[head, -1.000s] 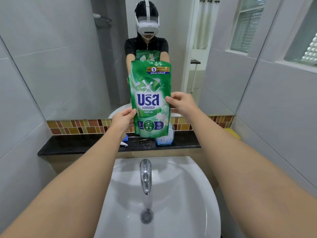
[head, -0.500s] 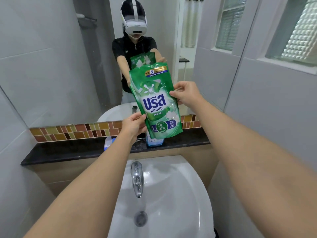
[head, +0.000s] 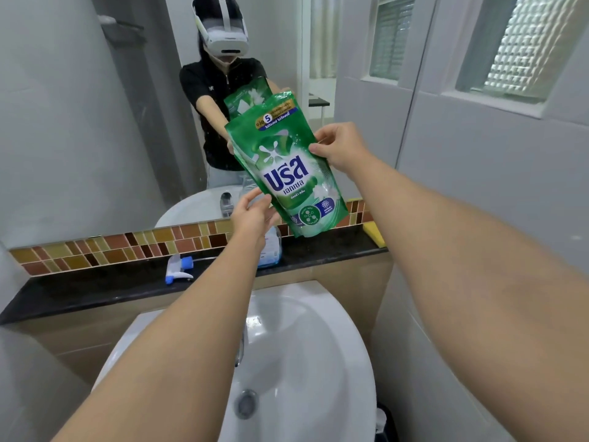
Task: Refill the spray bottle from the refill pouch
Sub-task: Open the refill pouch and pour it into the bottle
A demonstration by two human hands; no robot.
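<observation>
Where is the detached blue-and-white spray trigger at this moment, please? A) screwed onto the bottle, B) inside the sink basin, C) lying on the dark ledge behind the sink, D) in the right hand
C: the spray trigger lies on its side on the dark ledge, left of the left hand.

The refill pouch (head: 285,167) I hold is glossy green plastic film, creased and catching light, and the spray bottle (head: 271,248) behind my wrist is clear plastic. My sink (head: 334,355) is smooth, shiny white ceramic with a polished metal drain (head: 246,404); the ledge (head: 111,287) looks like glossy black stone under glazed mosaic tiles (head: 127,245)
</observation>
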